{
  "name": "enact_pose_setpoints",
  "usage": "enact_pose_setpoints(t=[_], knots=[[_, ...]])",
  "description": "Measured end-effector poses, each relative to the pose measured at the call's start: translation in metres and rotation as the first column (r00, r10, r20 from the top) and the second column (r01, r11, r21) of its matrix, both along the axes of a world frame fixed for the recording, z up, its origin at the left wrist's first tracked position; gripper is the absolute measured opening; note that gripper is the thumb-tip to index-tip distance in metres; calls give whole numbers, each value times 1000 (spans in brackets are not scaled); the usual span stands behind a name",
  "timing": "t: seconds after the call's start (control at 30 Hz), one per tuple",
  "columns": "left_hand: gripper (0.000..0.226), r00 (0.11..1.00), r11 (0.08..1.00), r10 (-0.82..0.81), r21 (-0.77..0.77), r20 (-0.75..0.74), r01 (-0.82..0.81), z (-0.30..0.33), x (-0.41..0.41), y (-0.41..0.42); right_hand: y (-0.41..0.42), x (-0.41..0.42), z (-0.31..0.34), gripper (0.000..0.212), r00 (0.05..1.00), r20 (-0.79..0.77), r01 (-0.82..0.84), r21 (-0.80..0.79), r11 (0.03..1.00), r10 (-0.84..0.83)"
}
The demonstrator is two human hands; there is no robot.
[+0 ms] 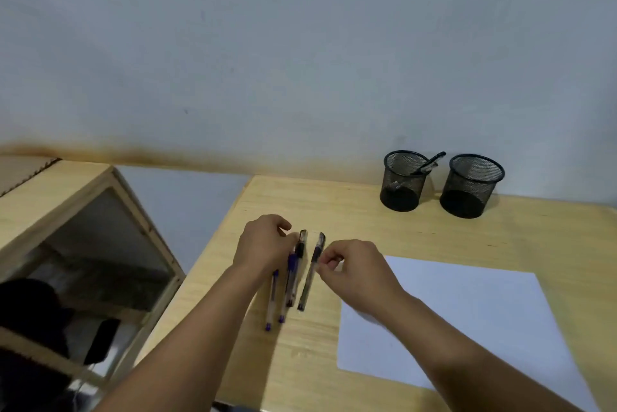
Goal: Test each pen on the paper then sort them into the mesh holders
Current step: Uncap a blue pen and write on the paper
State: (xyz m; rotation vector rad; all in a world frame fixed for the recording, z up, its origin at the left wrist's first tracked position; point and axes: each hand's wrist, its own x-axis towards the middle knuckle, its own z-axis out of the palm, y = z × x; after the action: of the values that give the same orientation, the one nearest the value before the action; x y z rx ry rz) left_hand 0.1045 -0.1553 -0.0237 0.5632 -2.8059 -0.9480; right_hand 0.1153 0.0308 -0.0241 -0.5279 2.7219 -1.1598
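Four pens lie side by side on the wooden desk (384, 221), left of the white paper (467, 318). We count two blue-capped pens, one (271, 303) at far left and one (289, 278) just right of it, then a black pen (300, 253) running close along that second blue one, and another black pen (310, 273) a bit apart on the right.

Our left hand (263, 243) sits over the upper ends of the left three pens, fingers curled down. It covers them there, so we cannot tell whether it grips any or just rests on them.

Our right hand (354, 273) is just beside the rightmost black pen, fingertips curled toward its barrel around mid-length. Looks like touching or pinching; frame is too soft to say which, so we cannot tell if it is clamped. The hands are apart, with that pen between them.

Two black mesh holders stand at the back of the desk near the wall, well apart from the pens. The left holder (402, 189) has one dark pen (430, 163) leaning in it, top poking over the rim toward the right. The right holder (470, 193) stands just beside it, not touching.

A wooden shelf unit (66, 211) stands left of the desk.
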Motion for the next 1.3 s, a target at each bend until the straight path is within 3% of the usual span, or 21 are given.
enact_pose_setpoints(t=[0.23, 0.43, 0.53, 0.63, 0.8, 0.9, 1.1, 1.3], knots=[[23, 993, 999, 51, 0, 104, -51, -7, 13, -15, -49, 39, -3, 18, 994, 34, -109, 107, 988, 106], [11, 992, 998, 54, 16, 110, -56, -6, 18, -21, -64, 51, -9, 18, 987, -107, -91, 244, 965, 120], [10, 993, 996, 65, 56, 99, -71, 2, 24, -23, -65, 56, -7, 18, 988, -112, -83, 207, 975, 108], [11, 996, 973, 77, 217, 40, -84, 21, 32, -23, -57, 63, -2, 16, 997, -30, -63, 67, 996, 65], [7, 997, 883, 44, 469, -66, -7, 59, 46, -13, -31, 62, 9, 9, 996, 82, 41, -251, 967, -20], [7, 996, 810, -5, 583, -89, 56, 69, 53, 2, -9, 60, 17, 10, 986, 167, 77, -354, 932, -18], [9, 990, 546, -62, 826, -124, 138, 60, 56, 42, 41, 46, 25, 12, 965, 253, 167, -403, 900, -65], [10, 984, 460, -82, 870, -157, 177, 48, 60, 78, 73, 38, 34, 6, 962, 269, 157, -386, 909, -52]])
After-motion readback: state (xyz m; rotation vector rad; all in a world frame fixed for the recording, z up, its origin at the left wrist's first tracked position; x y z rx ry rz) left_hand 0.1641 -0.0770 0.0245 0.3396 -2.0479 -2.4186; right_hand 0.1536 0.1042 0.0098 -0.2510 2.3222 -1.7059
